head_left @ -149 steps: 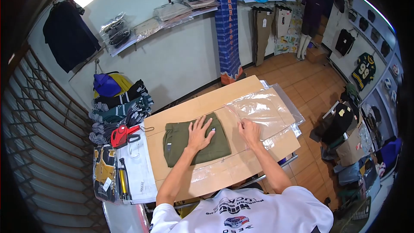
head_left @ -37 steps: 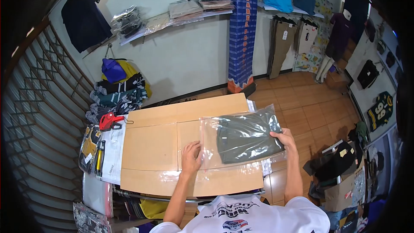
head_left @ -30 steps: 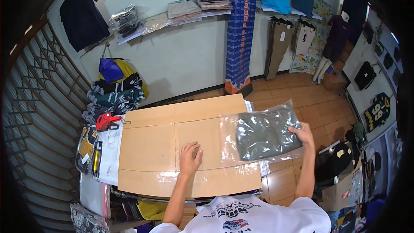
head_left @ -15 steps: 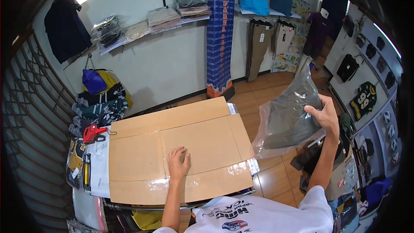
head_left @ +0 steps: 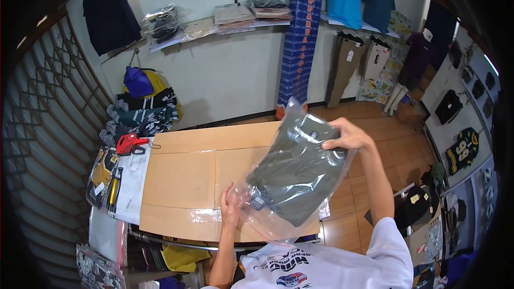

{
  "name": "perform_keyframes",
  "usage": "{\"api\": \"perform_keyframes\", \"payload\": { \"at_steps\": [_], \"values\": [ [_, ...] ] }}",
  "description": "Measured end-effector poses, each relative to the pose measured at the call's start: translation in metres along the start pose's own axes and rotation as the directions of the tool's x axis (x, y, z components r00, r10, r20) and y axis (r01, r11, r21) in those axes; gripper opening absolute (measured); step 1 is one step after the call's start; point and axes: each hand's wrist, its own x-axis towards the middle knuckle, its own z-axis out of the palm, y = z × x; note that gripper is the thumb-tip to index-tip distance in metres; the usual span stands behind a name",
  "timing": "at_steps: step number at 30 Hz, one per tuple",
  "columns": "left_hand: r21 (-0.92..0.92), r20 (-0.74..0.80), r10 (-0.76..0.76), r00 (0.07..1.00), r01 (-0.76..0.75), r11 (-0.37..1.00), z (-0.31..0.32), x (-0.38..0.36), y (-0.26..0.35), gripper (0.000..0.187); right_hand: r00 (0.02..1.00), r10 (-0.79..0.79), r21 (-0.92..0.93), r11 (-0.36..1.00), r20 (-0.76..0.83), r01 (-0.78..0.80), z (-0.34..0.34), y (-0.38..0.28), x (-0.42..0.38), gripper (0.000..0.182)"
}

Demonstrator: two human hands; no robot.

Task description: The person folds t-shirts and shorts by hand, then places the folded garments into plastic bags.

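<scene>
A dark olive folded garment in a clear plastic bag (head_left: 300, 168) is held tilted above the right part of a cardboard sheet (head_left: 182, 176). My right hand (head_left: 350, 136) grips the bag's upper right edge, thumb across the front and fingers behind. At the bag's lower left edge, my left hand (head_left: 230, 208) has its fingers closed on the loose plastic; part of its grip is hard to see. A tag or label (head_left: 259, 200) shows through the plastic near that corner.
Left of the cardboard lie a red-handled tool (head_left: 129, 143) and a yellow-and-black tool (head_left: 114, 190). Behind them is a pile of folded clothes (head_left: 142, 112). A blue banner-wrapped pillar (head_left: 300, 37) rises beyond the table. Bagged garments (head_left: 233, 13) lie on a wall shelf.
My right hand has brought the bagged garment leftward over the cardboard, turning its face toward me. My left hand has lifted from the cardboard to the bag's edge. The view has shifted slightly.
</scene>
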Motion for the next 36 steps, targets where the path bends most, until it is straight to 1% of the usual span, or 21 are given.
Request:
{"api": "perform_keyframes", "payload": {
  "at_steps": [1, 2, 5, 7, 8, 9, 11, 13, 15, 16, 18, 20, 21, 23, 25, 26, 28, 29, 31, 33, 36],
  "values": [
    [0.251, -0.079, 0.073, 0.994, -0.051, 0.967, -0.018, 0.000, -0.009, 0.051, 0.997, -0.011, -0.062, 0.998, 0.078, 0.016, 0.009, 0.016, 0.019, 0.045],
    [0.489, -0.142, 0.162, 0.977, -0.073, 0.869, -0.032, -0.003, -0.013, 0.047, 0.994, 0.001, -0.075, 0.997, 0.108, 0.007, 0.021, 0.027, 0.035, 0.047],
    [0.581, -0.197, 0.212, 0.957, -0.060, 0.811, -0.038, -0.023, -0.006, 0.041, 0.987, 0.016, -0.163, 0.987, 0.158, 0.010, 0.054, 0.083, 0.082, 0.048],
    [0.531, -0.246, 0.211, 0.946, -0.051, 0.846, -0.031, -0.035, 0.000, 0.036, 1.000, 0.006, -0.455, 0.890, -0.028, -0.018, 0.073, 0.097, 0.099, 0.044],
    [0.604, -0.219, 0.234, 0.947, -0.057, 0.795, -0.032, -0.040, 0.001, 0.035, 0.989, 0.111, -0.430, 0.892, -0.092, -0.141, 0.081, 0.095, 0.103, 0.039],
    [0.671, -0.189, 0.253, 0.949, -0.063, 0.739, -0.034, -0.042, 0.002, 0.033, 0.991, 0.107, -0.424, 0.896, -0.084, -0.132, 0.088, 0.101, 0.106, 0.039],
    [0.697, -0.193, 0.230, 0.954, -0.032, 0.717, -0.029, -0.052, 0.006, 0.032, 0.950, -0.031, -0.362, 0.928, -0.312, -0.089, 0.106, 0.119, 0.107, 0.041],
    [0.720, -0.192, 0.199, 0.961, 0.000, 0.694, -0.021, -0.060, 0.011, 0.031, 0.940, -0.068, -0.367, 0.928, -0.333, -0.063, 0.119, 0.122, 0.095, 0.042],
    [0.770, -0.061, 0.129, 0.990, -0.036, 0.637, -0.018, -0.063, 0.012, 0.027, 0.872, -0.127, -0.301, 0.953, -0.473, -0.025, 0.134, 0.115, 0.073, 0.041],
    [0.774, -0.058, 0.120, 0.991, -0.032, 0.633, -0.023, -0.061, 0.008, 0.027, 0.861, -0.093, -0.270, 0.961, -0.499, -0.053, 0.140, 0.109, 0.057, 0.041],
    [0.875, 0.045, 0.009, 0.999, -0.044, 0.482, -0.031, -0.056, 0.001, 0.023, 0.833, -0.065, -0.212, 0.975, -0.550, -0.064, 0.156, 0.108, 0.022, 0.042],
    [0.868, 0.015, -0.066, 0.998, 0.020, 0.495, -0.023, -0.052, 0.000, 0.026, 0.794, -0.028, -0.153, 0.985, -0.608, -0.082, 0.176, 0.111, -0.016, 0.042],
    [0.856, -0.021, -0.125, 0.992, 0.082, 0.510, -0.015, -0.049, 0.001, 0.028, 0.742, -0.007, -0.169, 0.975, -0.671, -0.144, 0.186, 0.114, -0.038, 0.042],
    [0.887, -0.001, -0.172, 0.985, 0.080, 0.454, -0.002, -0.040, 0.006, 0.032, 0.662, 0.022, -0.175, 0.958, -0.749, -0.229, 0.209, 0.116, -0.076, 0.043],
    [0.915, 0.024, -0.222, 0.975, 0.068, 0.397, 0.006, -0.029, 0.007, 0.035, 0.539, 0.193, 0.057, 0.964, -0.820, -0.258, 0.234, 0.114, -0.110, 0.039],
    [0.904, 0.022, -0.241, 0.970, 0.084, 0.419, 0.009, -0.024, 0.007, 0.037, 0.510, 0.205, 0.068, 0.959, -0.835, -0.273, 0.242, 0.107, -0.123, 0.039],
    [0.899, 0.035, -0.284, 0.958, 0.094, 0.428, 0.006, -0.016, 0.004, 0.039, 0.478, 0.435, 0.230, 0.874, -0.763, -0.429, 0.257, 0.087, -0.145, 0.033],
    [0.887, 0.081, -0.282, 0.956, 0.059, 0.458, 0.001, -0.009, 0.000, 0.040, 0.450, 0.446, 0.245, 0.866, -0.774, -0.437, 0.263, 0.080, -0.149, 0.033],
    [0.875, 0.139, -0.301, 0.944, 0.025, 0.483, 0.000, -0.005, -0.001, 0.041, 0.464, 0.537, 0.298, 0.817, -0.705, -0.493, 0.274, 0.068, -0.157, 0.035],
    [0.874, 0.084, -0.329, 0.941, 0.089, 0.478, 0.007, -0.002, 0.004, 0.036, 0.429, 0.555, 0.355, 0.813, -0.713, -0.461, 0.286, 0.073, -0.159, 0.034],
    [0.840, 0.125, -0.328, 0.936, 0.076, 0.537, -0.010, 0.001, 0.002, 0.033, 0.407, 0.562, 0.378, 0.810, -0.720, -0.449, 0.297, 0.083, -0.161, 0.031]
  ]
}}
